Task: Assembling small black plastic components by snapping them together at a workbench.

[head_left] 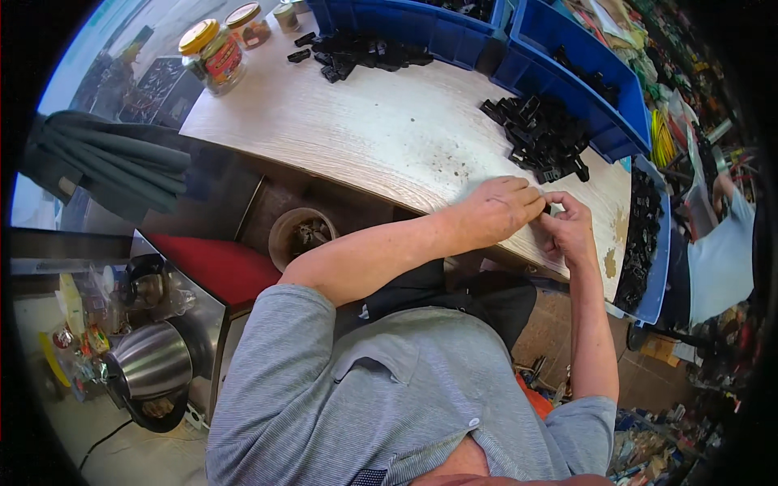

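Landmark: the near heap of black plastic parts (545, 134) lay loose on the pale counter (324, 130), its pieces jumbled over one another.
Left hand: the left hand (501, 212) was on the person's side of the near heap, back upward, fingers curled toward the other hand.
Right hand: the right hand (570, 231) was also on the person's side of the near heap, thumb and forefinger bent in close to the left fingertips.
Grip: both hands were narrow; a small dark spot showed between the fingertips, but too much was covered to tell whether it was a part, or which hand had it.
Second heap: more black parts (365, 55) lay beyond and left of the near heap, with a few strays at their left end.
Bins: one blue bin (454, 40) stood beyond and left of the near heap, another blue bin (612, 130) just beyond it to the right; black parts showed in both.
Tray: a lighter blue tray (666, 243) full of black pieces was right of the near heap and closer to the person.
Jars: a yellow-lidded jar (219, 61) stood far left of the near heap.
Grime: dark specks (450, 166) dotted the counter left of the near heap.
Bucket: a round bucket (279, 243) sat lower than the near heap, to its left.
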Demonstrator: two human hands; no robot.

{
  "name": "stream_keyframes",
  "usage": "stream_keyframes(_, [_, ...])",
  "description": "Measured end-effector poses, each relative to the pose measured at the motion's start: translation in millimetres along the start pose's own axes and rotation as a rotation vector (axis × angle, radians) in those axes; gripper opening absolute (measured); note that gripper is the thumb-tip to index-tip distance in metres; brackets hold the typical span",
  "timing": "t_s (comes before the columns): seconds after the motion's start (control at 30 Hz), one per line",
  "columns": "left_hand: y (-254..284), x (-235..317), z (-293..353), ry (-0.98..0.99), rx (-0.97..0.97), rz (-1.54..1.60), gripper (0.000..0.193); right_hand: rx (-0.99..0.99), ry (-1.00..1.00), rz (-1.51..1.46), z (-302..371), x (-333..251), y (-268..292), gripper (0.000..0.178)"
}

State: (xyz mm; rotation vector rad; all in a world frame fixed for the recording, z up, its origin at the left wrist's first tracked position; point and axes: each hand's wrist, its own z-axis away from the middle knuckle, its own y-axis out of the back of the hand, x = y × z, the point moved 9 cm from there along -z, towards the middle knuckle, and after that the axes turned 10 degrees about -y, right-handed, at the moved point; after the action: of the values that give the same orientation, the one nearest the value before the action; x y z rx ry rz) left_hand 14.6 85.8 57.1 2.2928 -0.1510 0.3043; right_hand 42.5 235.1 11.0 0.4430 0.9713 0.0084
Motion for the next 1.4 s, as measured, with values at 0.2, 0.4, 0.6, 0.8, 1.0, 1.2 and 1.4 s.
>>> stream_keyframes(0.2, [16,-5,9,0.010,0.164,-0.015,0.033,0.009,-0.013,0.020,4,0,-1,0.025])
stream_keyframes(0.4, [181,-154,73,0.340,0.457,-0.578,0.034,0.070,0.017,-0.029,6,9,14,0.028])
stream_keyframes(0.6, [261,-295,183,0.744,0.146,-0.826,0.044,0.028,0.023,-0.088,2,7,7,0.029])
stream_keyframes(0.8, [231,-306,196,0.803,-0.042,-0.676,0.040,0.081,-0.011,-0.127,7,9,12,0.032])
stream_keyframes(1.0, [217,-250,193,0.616,0.084,-0.748,0.033,0.074,-0.029,-0.128,3,5,11,0.035])
stream_keyframes(1.2, [218,-214,173,0.655,0.085,-0.775,0.027,0.092,-0.032,-0.264,2,16,24,0.035])
stream_keyframes(1.4, [194,-148,131,0.488,0.213,-0.582,0.016,0.350,-0.083,-0.463,0,32,89,0.029])
